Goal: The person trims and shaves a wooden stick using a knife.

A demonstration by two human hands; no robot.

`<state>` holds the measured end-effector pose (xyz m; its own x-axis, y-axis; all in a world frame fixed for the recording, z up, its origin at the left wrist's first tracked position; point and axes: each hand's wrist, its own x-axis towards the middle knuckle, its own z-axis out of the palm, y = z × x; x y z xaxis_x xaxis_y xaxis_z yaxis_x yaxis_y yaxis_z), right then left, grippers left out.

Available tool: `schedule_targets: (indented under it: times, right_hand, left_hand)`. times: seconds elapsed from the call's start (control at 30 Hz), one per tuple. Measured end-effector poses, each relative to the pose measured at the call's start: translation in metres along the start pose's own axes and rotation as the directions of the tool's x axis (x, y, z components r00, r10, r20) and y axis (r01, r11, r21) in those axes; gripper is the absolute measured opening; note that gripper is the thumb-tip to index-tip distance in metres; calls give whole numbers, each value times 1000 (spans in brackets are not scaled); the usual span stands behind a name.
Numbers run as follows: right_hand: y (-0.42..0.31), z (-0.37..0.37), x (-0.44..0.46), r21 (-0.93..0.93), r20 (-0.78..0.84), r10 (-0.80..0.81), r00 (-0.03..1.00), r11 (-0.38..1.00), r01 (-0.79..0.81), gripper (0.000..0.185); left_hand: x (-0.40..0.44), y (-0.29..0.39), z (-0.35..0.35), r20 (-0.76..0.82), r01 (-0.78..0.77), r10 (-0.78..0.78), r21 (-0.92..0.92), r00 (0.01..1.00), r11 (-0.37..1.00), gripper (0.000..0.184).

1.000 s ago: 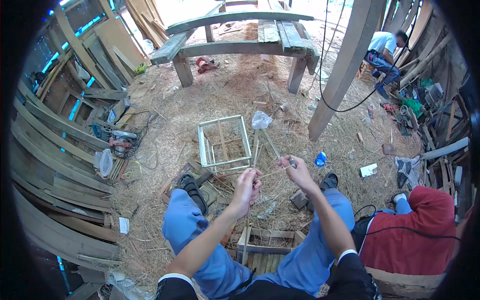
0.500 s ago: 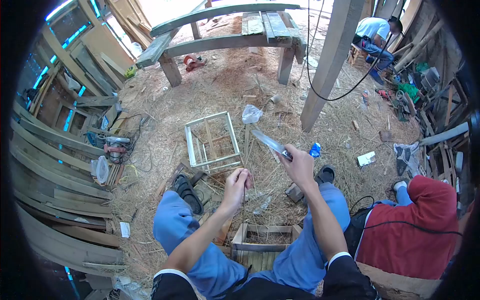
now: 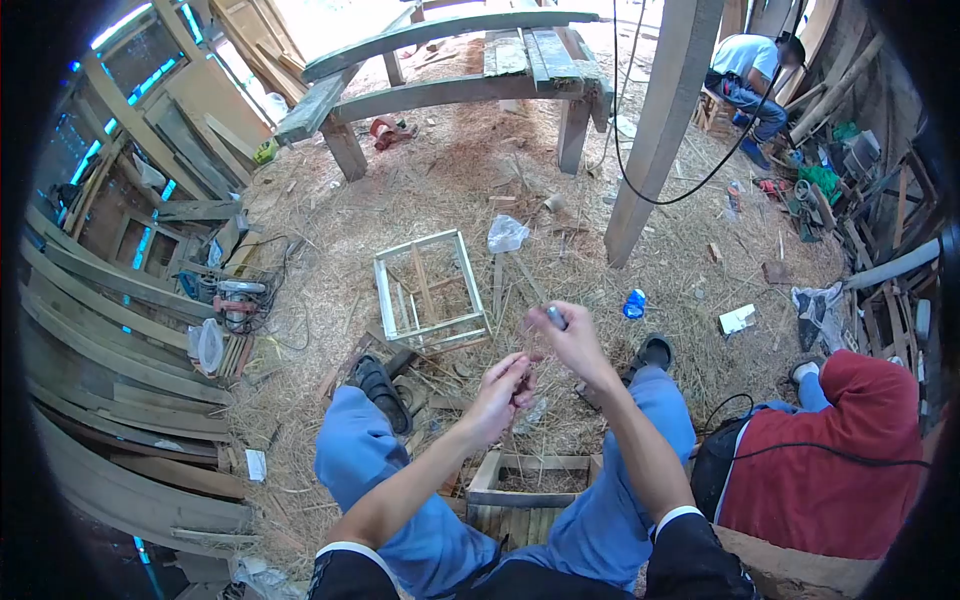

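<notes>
My right hand is closed round the dark handle of a knife; the blade is foreshortened and blurred, so its edge is hard to follow. My left hand is closed just below and to the left, its fingers pinching a thin strip that barely shows. The two hands are close together above the straw-covered floor, between my knees. Below them, between my legs, stands a low wooden frame with slats. A pale, open wooden frame lies on the ground ahead of my left foot.
A wooden workbench stands ahead, with a post at its right. A person in red sits close on my right; another person sits farther back. A power tool and stacked boards lie left.
My right hand has come down and left with the knife, and the blade has swung out of clear view. My left hand has shifted slightly down and right, closer to it.
</notes>
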<state>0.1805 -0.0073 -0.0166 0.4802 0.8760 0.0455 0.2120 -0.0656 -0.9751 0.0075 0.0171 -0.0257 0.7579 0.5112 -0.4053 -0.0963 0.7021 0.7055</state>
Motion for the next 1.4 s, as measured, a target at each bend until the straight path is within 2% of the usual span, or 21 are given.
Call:
schedule_targets:
  times: [0.1, 0.2, 0.3, 0.4, 0.43, 0.53, 0.63, 0.77, 0.87, 0.93, 0.97, 1.07, 1.2, 1.27, 1.37, 1.4]
  right_hand:
    - [-1, -5, 6, 34, -181, -50, 982, 998, 57, 33]
    - [-9, -7, 2, 9, -209, -36, 977, 999, 39, 31]
    - [-10, -5, -4, -8, -94, -3, 996, 1000, 2, 29]
    - [1, 5, -9, 1, 38, -66, 997, 998, 66, 29]
    - [-3, 6, -12, -17, 12, -98, 995, 995, 98, 28]
    - [-19, 0, -13, 221, 11, -7, 1000, 975, 5, 28]
    - [-11, -4, -8, 86, 22, -41, 999, 996, 39, 28]
    - [-2, 4, -11, -48, 69, -70, 995, 996, 73, 33]
    - [-15, 6, -20, -158, 225, -92, 970, 979, 130, 34]
    - [-8, 12, -23, -122, 252, -157, 955, 974, 192, 36]
    - [-5, 14, -25, -113, 255, -180, 950, 970, 214, 37]
    - [-4, 15, -26, -149, 286, -203, 937, 956, 252, 35]
    - [-16, 8, -25, -259, 310, -271, 911, 898, 356, 33]
    - [-19, 5, -24, -235, 298, -312, 902, 892, 386, 33]
    - [-19, 1, -25, -200, 289, -371, 883, 878, 435, 32]
    - [-18, -2, -24, -190, 291, -393, 872, 870, 456, 32]
  left_hand:
    - [-7, -2, -8, 51, -24, 20, 81, 999, 996, 28]
    - [-12, 3, -12, 107, -59, 44, 138, 993, 989, 31]
    - [-19, 9, -17, 110, -69, 54, 144, 992, 987, 33]
    - [-24, 15, -10, 124, -63, 38, 206, 992, 977, 38]
    - [-28, 19, -5, 131, -60, 29, 238, 991, 969, 40]
    - [-36, 28, 12, 108, -129, 102, 292, 989, 948, 46]
    - [-34, 32, 8, 159, -115, 84, 200, 984, 973, 50]
    - [-33, 25, 9, 45, -55, 54, 25, 998, 998, 52]
    - [-28, 29, 7, -4, -48, 48, -51, 999, 998, 50]
    - [-25, 36, 2, -13, -76, 75, -96, 997, 992, 48]
    - [-26, 37, 2, -94, -87, 79, -83, 992, 993, 45]
    - [-28, 42, -4, -13, -49, 48, -118, 999, 992, 42]
    - [-32, 44, -6, -1, -12, 12, -74, 1000, 997, 39]
    - [-35, 42, -7, 24, -32, 33, -44, 999, 999, 36]
    - [-43, 42, -4, 62, -7, 13, -85, 998, 996, 20]
    - [-45, 40, -6, 64, 13, -8, -72, 998, 997, 24]
